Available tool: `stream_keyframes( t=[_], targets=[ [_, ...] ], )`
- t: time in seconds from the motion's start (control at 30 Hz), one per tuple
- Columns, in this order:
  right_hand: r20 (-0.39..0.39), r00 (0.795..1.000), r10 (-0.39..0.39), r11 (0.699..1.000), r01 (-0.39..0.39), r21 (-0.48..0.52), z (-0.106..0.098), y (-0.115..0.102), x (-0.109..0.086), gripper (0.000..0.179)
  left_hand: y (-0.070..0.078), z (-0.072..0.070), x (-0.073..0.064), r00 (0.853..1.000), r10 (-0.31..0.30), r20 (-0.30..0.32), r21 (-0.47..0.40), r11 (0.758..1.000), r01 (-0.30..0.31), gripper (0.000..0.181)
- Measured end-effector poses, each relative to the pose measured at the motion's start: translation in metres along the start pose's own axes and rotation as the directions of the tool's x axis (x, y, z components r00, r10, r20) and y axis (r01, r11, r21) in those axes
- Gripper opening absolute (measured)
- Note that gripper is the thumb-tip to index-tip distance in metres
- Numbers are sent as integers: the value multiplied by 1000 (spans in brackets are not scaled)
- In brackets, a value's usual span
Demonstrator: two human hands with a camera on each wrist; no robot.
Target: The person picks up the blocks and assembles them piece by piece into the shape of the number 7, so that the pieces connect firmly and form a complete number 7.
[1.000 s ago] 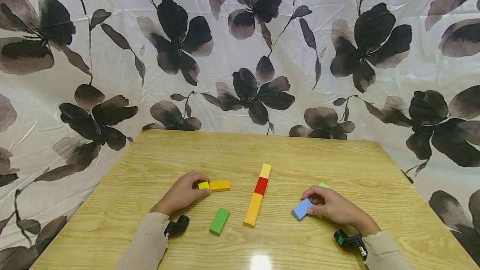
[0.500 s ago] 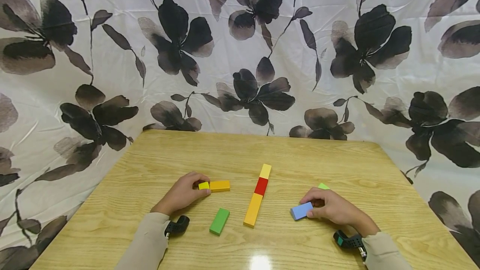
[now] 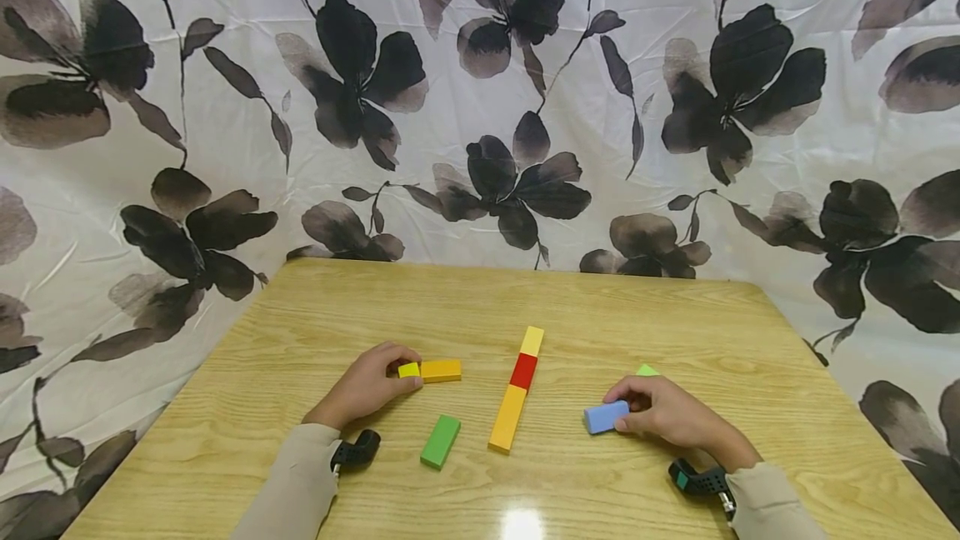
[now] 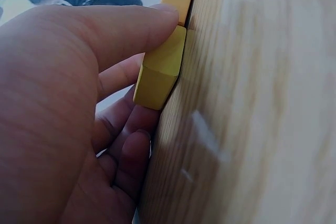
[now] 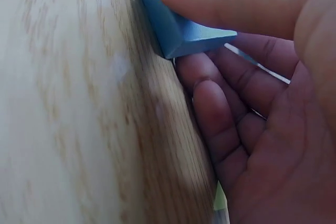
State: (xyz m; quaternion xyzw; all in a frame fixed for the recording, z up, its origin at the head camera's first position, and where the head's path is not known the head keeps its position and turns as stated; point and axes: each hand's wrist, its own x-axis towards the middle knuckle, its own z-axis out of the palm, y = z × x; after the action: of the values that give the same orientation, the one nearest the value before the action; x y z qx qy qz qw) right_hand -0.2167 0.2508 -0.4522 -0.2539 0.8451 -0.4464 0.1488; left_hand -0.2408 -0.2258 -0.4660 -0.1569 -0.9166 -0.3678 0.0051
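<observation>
My left hand [image 3: 369, 382] pinches a small yellow block [image 3: 408, 370] between thumb and fingers. Its far end meets the end of an orange block [image 3: 441, 370], and in the left wrist view the yellow block [image 4: 163, 66] lies low against the wood. On the right side, my right hand [image 3: 667, 413] holds a blue block [image 3: 604, 418] by its right end, thumb on the near side. The right wrist view shows the blue block [image 5: 178, 30] close to the tabletop; whether it touches cannot be told. Behind that hand a light green block [image 3: 647, 371] is mostly hidden.
Between the hands runs a slanting line of a pale yellow block [image 3: 532, 340], a red block [image 3: 523, 372] and a longer orange block [image 3: 507, 418], end to end. A green block [image 3: 440, 442] lies left of it on the wooden table [image 3: 570, 482]. Floral cloth [image 3: 525, 107] hangs behind.
The blue block has turned in my right hand from a slant to nearly level across the view. My left hand and the yellow block stay put.
</observation>
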Motion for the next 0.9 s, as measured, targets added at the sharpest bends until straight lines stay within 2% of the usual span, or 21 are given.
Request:
stream_keyframes(
  t=[0.53,0.9],
  targets=[
    [-12,1000,-16,1000,16,18,1,-2,-1,21,2,0,0,1000,-2,-3,-3,1000,2,28],
    [-111,991,69,993,-58,101,5,-2,6,31,1,-1,-1,1000,2,4,5,1000,-2,29]
  ],
)
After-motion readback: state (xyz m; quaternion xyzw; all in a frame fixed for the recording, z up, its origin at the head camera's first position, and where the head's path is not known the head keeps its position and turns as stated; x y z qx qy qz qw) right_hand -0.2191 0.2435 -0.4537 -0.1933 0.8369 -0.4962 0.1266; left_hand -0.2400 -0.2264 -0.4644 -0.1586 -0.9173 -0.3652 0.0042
